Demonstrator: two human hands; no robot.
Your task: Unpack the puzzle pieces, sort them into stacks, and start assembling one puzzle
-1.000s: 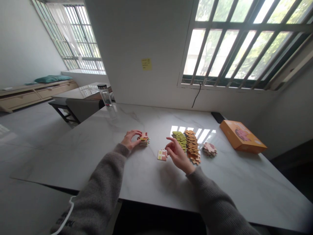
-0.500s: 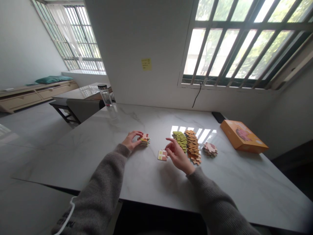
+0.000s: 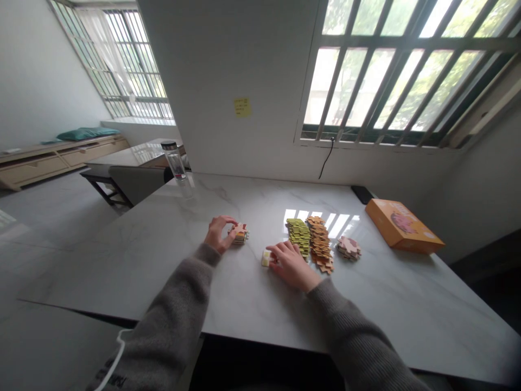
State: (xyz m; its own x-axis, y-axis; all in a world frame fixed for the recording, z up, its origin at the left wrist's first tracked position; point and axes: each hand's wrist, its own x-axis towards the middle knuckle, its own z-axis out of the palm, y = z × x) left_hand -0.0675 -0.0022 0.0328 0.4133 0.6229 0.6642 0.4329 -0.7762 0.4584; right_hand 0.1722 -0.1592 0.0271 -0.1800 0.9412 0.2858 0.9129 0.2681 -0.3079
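Observation:
My left hand (image 3: 218, 234) has its thumb and fingers closed around the near side of a small stack of jigsaw puzzle pieces (image 3: 241, 232); a pinkish piece tops the stack. To the right, my right hand (image 3: 293, 266) lies low over the table, its fingers closed on the right side of a cream and yellow puzzle piece (image 3: 266, 258). Part of that piece is hidden under the fingertips. Just beyond the right hand runs an overlapping row of green puzzle pieces (image 3: 299, 233), beside a row of orange puzzle pieces (image 3: 319, 241).
A pile of pale pink puzzle pieces (image 3: 349, 247) lies right of the rows. Farther right are an orange box (image 3: 405, 227) and a black phone (image 3: 361, 194). A clear bottle (image 3: 174, 162) stands at the far left corner of the marble-patterned table (image 3: 163, 255).
My right hand has come down and its raised index finger has lowered onto the cream and yellow puzzle piece, covering more of it. The left hand stays at its stack.

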